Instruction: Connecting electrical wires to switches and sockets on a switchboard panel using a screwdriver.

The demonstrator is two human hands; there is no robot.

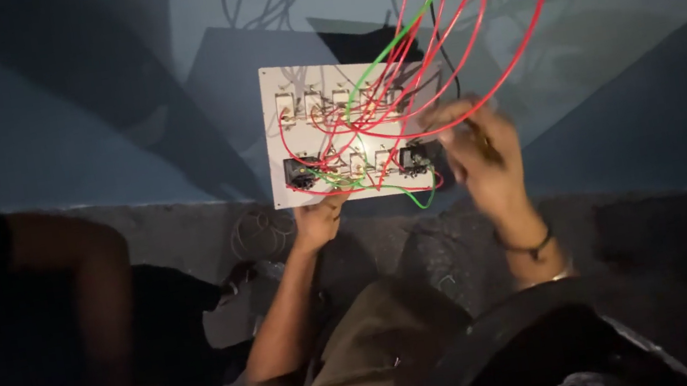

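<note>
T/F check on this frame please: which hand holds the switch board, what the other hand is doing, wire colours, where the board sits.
1. The left hand grips the bottom edge of the white switch board. True.
2. The right hand rests flat on the floor. False: it is raised at the board's right edge, holding a thin tool whose kind cannot be told.
3. Most of the wires looping off the board are red. True.
4. No green wire is present. False: one runs up from the board among the red ones.
5. The board lies face down on a table. False: it is held up against a blue wall, wiring side showing.

One switch panel (pixel 277 139), two hands
</note>
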